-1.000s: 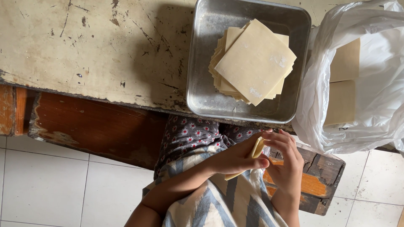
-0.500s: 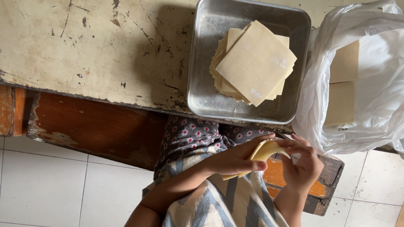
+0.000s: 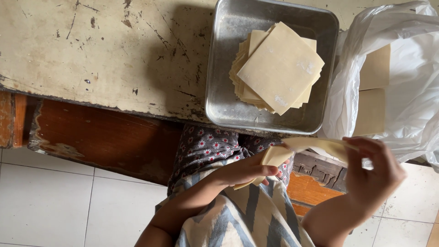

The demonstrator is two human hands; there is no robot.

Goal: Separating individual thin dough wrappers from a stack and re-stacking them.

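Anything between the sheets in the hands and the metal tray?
Nothing visible. Both the left hand and the right hand hold the pale dough sheets just below the metal tray. The gap to its near rim is open air, and only the stacked sheets lie inside.

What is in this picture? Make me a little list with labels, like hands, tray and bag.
left hand: the left hand holds one end of a pale dough sheet over the lap
right hand: the right hand pinches the other end of the sheet
tray: a square metal tray holds a stack of square dough sheets
bag: a white plastic bag, right of the tray, with more sheets inside
table: a worn, scratched pale table
floor: white tiles
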